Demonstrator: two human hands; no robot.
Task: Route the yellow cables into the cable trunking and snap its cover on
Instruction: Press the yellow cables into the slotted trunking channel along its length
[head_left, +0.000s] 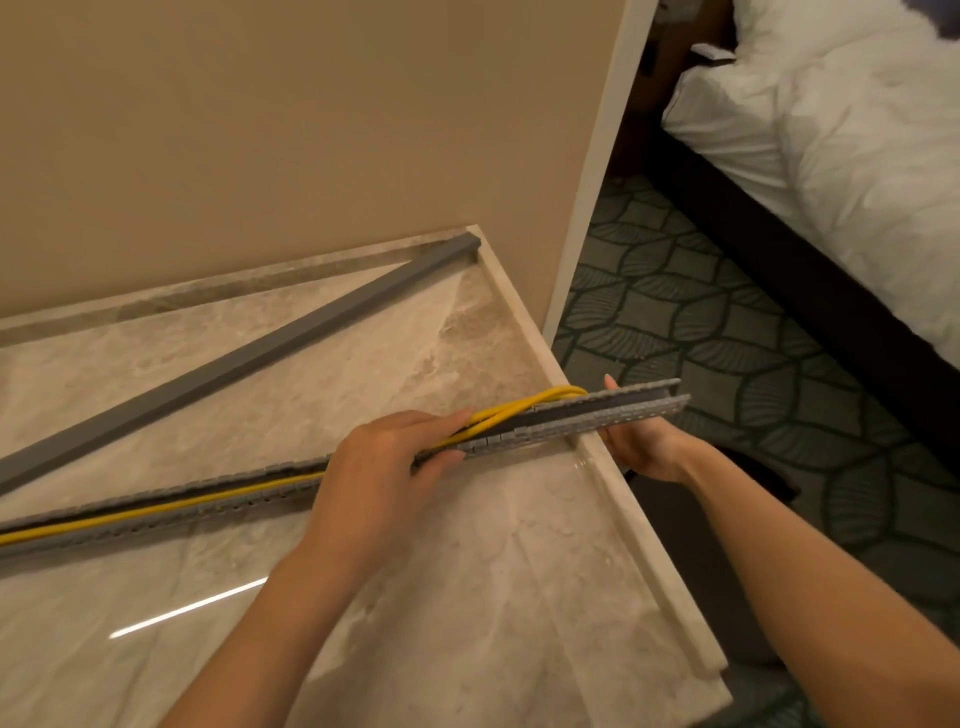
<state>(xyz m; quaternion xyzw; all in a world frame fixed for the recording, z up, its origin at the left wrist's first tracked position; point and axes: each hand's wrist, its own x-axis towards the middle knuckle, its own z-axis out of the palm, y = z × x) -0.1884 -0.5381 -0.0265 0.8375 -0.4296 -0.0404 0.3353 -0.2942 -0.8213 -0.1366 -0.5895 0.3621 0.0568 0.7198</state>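
Routing part-done: yellow cables (156, 510) lie in the trunking (623, 411) but loop out where left hand (384, 467) pinches them, right hand (641, 441) grips its end, cover (234, 358) unsnapped on the bench (467, 597).

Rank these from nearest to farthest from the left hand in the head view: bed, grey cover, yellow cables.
1. Yellow cables, held by the left hand.
2. Grey cover, behind it, near the wall.
3. Bed, far right, across the carpet.

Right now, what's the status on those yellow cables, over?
Left hand grips trunking and yellow cables. Right hand holds trunking's overhanging end. Loop not yet in; cover lies apart on counter.
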